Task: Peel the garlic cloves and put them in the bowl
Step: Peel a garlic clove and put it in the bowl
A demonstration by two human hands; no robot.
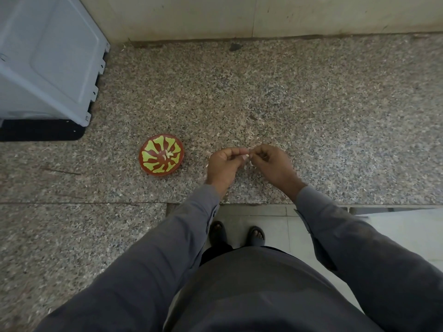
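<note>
Speckled granite counter (311, 116) (round bowl (153, 168))

From my feed I look down on a speckled granite counter (311, 111), pinkish-grey with dark flecks, running the full width of the view. A seam (84, 203) crosses it on the left, where a second slab (72, 248) carries on toward me. Behind the counter stands a pale cream wall (263, 15), scuffed and marked, with a dark grimy line where it meets the stone. At far left a light grey appliance (43, 58) sits on the counter over a black base (40, 133). Below the counter's front edge I see a floor of pale tiles (271, 226). The light is soft and dim, with a faint sheen on the stone at right.
</note>
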